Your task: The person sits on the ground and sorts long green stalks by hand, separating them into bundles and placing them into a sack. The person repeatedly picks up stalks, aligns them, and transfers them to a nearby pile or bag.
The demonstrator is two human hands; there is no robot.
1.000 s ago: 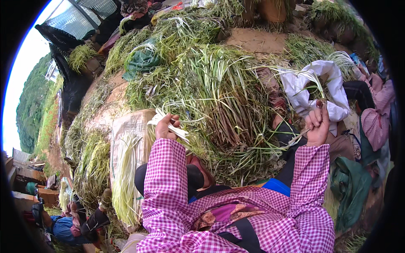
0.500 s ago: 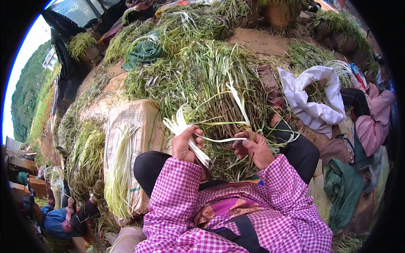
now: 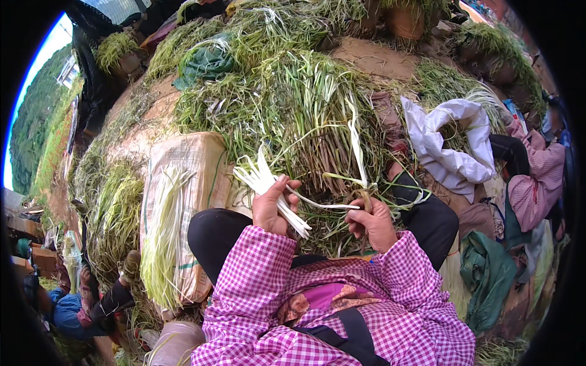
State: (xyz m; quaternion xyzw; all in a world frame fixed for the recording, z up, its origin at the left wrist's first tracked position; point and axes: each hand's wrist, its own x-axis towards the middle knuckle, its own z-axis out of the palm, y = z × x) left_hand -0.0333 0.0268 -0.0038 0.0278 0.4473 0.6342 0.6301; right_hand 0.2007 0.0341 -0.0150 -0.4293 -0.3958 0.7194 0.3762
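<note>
My left hand [image 3: 273, 206] is closed around a bunch of slender white stalks [image 3: 261, 178], leek-like, their pale ends fanning out above the fist and lower ends poking out beneath. In my right hand [image 3: 377, 226], fingers pinch the brownish base of a plant stalk [image 3: 366, 200]. Its upper part rises as a pale stem [image 3: 355, 143] over the heap. One thin white stalk [image 3: 323, 205] bridges the gap between both hands. Just ahead of them lies a large heap of unsorted green stalks [image 3: 320, 116] with brown lower ends.
Left of my knee, a woven sack bundle [image 3: 210, 165] bears a row of pale peeled stalks [image 3: 162, 238]. To the right sit an open white sack [image 3: 448, 134] and a crumpled green sack [image 3: 486, 268]. Other people work at the far left [image 3: 76, 314] and right [image 3: 537, 171].
My right hand has shifted slightly right and down, and the pale stem above it stands more upright. My left hand keeps its grip on the white bunch.
</note>
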